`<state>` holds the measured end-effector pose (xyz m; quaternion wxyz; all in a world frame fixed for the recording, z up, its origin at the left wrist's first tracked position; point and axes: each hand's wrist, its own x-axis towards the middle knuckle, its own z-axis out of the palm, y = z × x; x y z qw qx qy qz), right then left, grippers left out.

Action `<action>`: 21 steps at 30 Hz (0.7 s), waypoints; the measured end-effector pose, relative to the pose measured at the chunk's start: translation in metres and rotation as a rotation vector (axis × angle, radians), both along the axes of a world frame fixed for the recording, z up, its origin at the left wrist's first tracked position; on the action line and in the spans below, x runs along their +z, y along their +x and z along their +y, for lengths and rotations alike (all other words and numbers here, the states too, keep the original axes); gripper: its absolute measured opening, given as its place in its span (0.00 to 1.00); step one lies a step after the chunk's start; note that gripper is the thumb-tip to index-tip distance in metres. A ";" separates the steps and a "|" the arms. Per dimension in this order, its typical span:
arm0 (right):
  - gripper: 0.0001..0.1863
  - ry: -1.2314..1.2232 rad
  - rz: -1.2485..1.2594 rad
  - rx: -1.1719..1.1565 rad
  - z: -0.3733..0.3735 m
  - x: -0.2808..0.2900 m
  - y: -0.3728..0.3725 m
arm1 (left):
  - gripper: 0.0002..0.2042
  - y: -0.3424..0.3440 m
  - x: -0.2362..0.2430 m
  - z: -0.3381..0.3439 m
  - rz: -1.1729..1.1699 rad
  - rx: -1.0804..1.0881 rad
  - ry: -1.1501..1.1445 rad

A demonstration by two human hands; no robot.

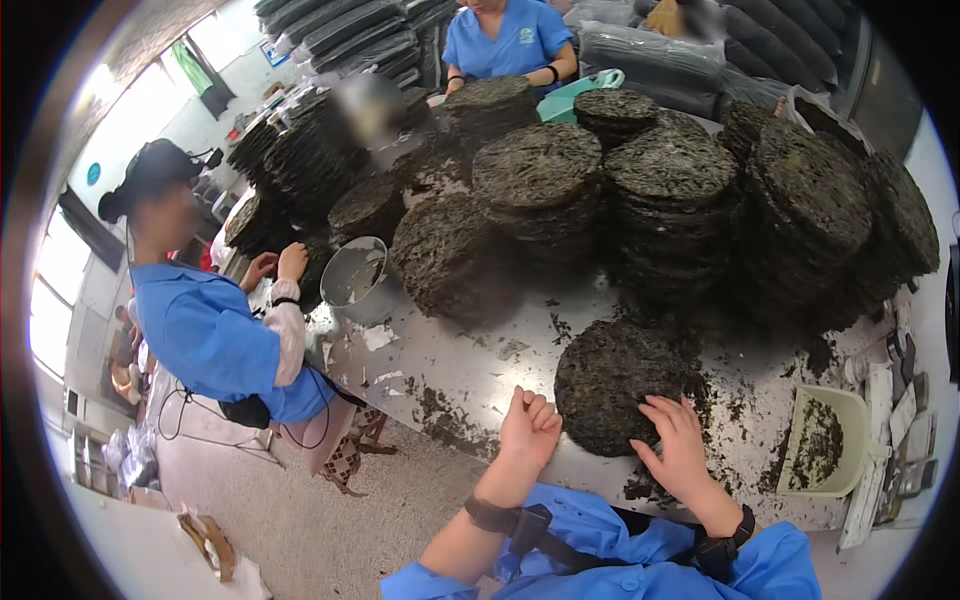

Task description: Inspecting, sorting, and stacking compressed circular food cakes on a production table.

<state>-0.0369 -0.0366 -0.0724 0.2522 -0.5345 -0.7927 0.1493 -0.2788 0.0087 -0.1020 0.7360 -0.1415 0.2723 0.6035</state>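
A dark round seaweed cake [610, 385] lies flat on the metal table in front of me. My right hand [675, 440] rests on its right edge, fingers apart and lying flat on the surface. Just left of the cake, my left hand [530, 425] is raised with the fingers curled into a pinch. Anything between those fingertips is too small to make out. Behind the cake rise tall stacks of similar round cakes, among them a middle stack [537, 165] and a right-hand stack [670, 170].
A pale green dustpan-like scoop [830, 440] with dark flakes sits at the right. A metal bowl [355, 280] stands at the table's left edge, beside a co-worker in blue [205, 325]. Another person [508, 40] works behind the stacks. Seaweed crumbs litter the table [480, 355].
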 end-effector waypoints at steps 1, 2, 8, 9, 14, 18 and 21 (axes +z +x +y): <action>0.26 0.009 -0.014 0.019 -0.001 -0.001 0.001 | 0.18 0.003 0.005 0.003 -0.004 -0.012 -0.001; 0.29 -0.009 -0.030 0.032 -0.001 -0.003 0.002 | 0.18 0.005 0.011 0.008 0.025 -0.015 -0.005; 0.39 -0.008 -0.107 0.078 -0.006 0.002 -0.004 | 0.16 -0.011 0.013 0.037 0.070 0.035 0.105; 0.42 -0.009 -0.123 0.109 -0.005 0.007 -0.009 | 0.16 -0.013 0.008 0.034 0.072 0.042 0.101; 0.44 -0.020 -0.233 0.142 0.011 -0.007 -0.010 | 0.12 -0.007 -0.043 0.001 0.423 -0.065 -0.152; 0.33 0.007 -0.032 0.119 0.012 -0.008 0.002 | 0.20 0.022 -0.034 -0.036 0.517 -0.375 -0.016; 0.27 -0.001 0.195 0.063 0.006 0.005 0.011 | 0.37 0.017 -0.041 -0.037 0.413 -0.394 -0.014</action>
